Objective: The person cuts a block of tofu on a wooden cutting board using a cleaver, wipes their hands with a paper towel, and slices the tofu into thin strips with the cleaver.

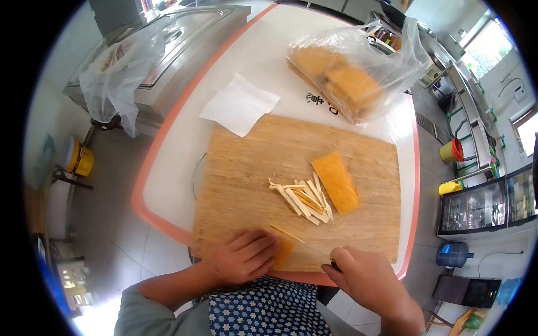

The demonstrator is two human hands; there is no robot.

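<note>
My left hand [242, 256] presses its curled fingers onto an orange-brown slab of pressed tofu [284, 253] at the front of the wooden cutting board [241, 162]. My right hand [361, 274] grips a knife [315, 250] by its dark handle. The thin blade points left toward the slab and is hard to make out. Just beyond it lies a single cut strip [287, 233]. Farther back, a small heap of pale strips [302, 200] sits mid-board, with a whole tofu slab [337, 182] to its right.
A clear plastic bag [386, 61] with more slabs stands behind the board on the white table [168, 168]. A white paper sheet [241, 105] overlaps the board's back left corner. Another plastic bag [115, 78] hangs over a steel counter [185, 47] at the left.
</note>
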